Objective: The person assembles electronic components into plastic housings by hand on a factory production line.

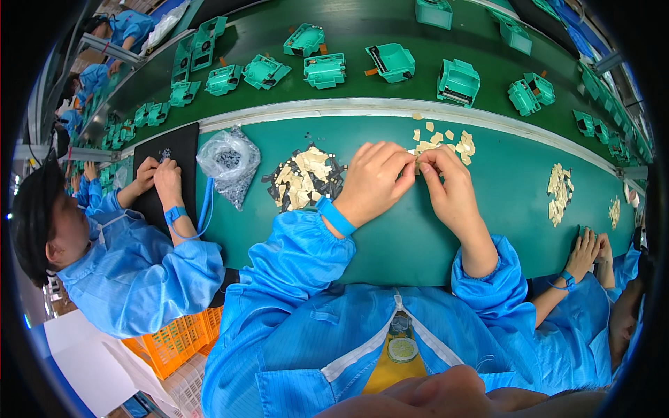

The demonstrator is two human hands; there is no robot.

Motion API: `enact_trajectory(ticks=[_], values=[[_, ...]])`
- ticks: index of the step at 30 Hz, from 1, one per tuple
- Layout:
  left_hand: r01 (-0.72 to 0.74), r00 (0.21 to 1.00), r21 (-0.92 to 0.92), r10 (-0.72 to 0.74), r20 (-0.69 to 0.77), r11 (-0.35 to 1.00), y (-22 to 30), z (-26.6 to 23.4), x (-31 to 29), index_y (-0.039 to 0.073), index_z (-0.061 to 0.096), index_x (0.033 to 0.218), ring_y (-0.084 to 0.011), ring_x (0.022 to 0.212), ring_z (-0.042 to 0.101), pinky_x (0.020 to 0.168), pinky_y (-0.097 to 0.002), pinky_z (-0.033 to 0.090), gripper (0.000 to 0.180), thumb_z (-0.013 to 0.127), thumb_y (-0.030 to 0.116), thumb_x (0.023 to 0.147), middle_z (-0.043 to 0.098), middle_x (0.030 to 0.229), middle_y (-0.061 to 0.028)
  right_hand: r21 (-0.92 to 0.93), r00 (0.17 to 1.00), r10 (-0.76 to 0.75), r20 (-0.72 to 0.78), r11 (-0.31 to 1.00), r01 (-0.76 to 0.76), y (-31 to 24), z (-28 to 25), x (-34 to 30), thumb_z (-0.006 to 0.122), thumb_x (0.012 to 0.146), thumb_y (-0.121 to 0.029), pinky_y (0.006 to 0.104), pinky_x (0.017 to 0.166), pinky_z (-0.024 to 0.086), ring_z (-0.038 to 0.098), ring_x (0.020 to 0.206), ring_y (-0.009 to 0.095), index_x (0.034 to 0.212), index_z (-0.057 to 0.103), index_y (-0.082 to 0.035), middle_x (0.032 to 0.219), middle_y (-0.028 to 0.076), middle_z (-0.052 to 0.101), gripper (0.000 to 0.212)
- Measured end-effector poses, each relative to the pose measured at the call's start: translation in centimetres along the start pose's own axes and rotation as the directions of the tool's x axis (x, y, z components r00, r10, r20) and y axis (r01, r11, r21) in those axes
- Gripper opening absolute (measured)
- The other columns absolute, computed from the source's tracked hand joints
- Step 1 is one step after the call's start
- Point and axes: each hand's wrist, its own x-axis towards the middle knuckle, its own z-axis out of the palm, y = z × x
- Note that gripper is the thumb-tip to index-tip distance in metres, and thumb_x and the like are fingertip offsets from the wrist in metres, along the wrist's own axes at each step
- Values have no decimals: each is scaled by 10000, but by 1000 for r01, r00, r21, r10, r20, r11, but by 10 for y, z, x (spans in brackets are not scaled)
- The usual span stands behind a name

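Note:
My left hand (pixel 376 180) and my right hand (pixel 451 189) meet over the green work table (pixel 279 240). Both are closed in a pinch, thumbs and fingertips almost touching. Whatever is between the fingertips is too small and too covered to name. A blue band (pixel 335 217) circles my left wrist. Just beyond my fingers lie loose cream-coloured flat pieces (pixel 465 145). Left of my left hand is a heap of cream pieces (pixel 311 166) mixed with small black pieces (pixel 280 171).
A clear plastic bag of small dark parts (pixel 237 182) lies left of the heap, beside a black mat (pixel 182 143) where a co-worker's hands (pixel 166 180) work. Teal plastic housings (pixel 324 70) stand on the dark green belt (pixel 279 104) beyond a metal rail (pixel 348 108). Another co-worker's hands (pixel 584 256) are at right.

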Motion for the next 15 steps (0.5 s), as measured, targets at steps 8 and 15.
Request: enact_trajectory(ticks=[8, 15], values=[[244, 970, -203, -241, 37, 948, 2, 2, -1, 29, 658, 883, -216, 690, 609, 643, -337, 490, 76, 696, 39, 817, 634, 827, -78, 317, 962, 272, -2, 913, -257, 16, -2, -4, 594, 951, -33, 273, 726, 494, 593, 786, 113, 1033, 631, 15, 885, 47, 647, 102], [347, 937, -179, -350, 14, 921, -5, -1, -1, 23, 656, 840, -209, 679, 601, 656, -336, 468, 58, 683, 74, 844, 628, 810, -71, 493, 905, 410, -114, 814, -307, 24, -13, 5, 595, 981, -75, 230, 720, 480, 578, 787, 69, 1099, 658, 27, 891, 16, 662, 169]])
